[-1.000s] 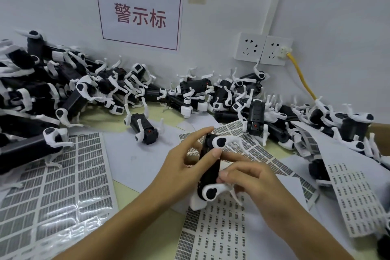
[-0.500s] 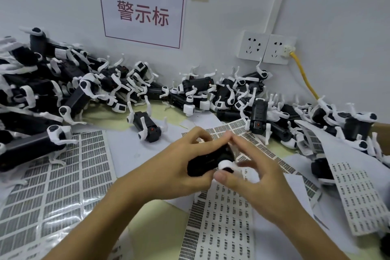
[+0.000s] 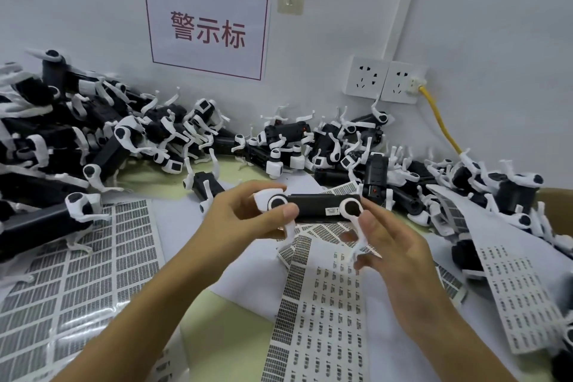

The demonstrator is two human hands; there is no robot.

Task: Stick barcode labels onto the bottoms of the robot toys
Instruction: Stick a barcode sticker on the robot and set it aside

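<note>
Black, bar-shaped plastic robot toy with white jointed legs [image 3: 314, 211] held level above the table, long axis running left to right, a small white barcode label [image 3: 331, 211] seen on its near face toward the right end. Left hand [image 3: 242, 220] curled round the toy's left end, thumb pressed beside the round black-and-white hip joint, fingers wrapped behind. Right hand [image 3: 393, 245] at the toy's right end, fingers spread and only lightly bent, fingertips touching the white legs hanging there; firmness of that hold could not be told. Directly beneath, white sheets of printed barcode labels [image 3: 322, 319] lay overlapped on the pale green table [image 3: 235, 329]. Large heap of like black-and-white robot toys [image 3: 93, 139] piled along the white wall. Red-bordered paper sign [image 3: 208, 26] and two white wall sockets [image 3: 384, 79] above, a yellow cable [image 3: 440, 121] plugged into the right one.
</note>
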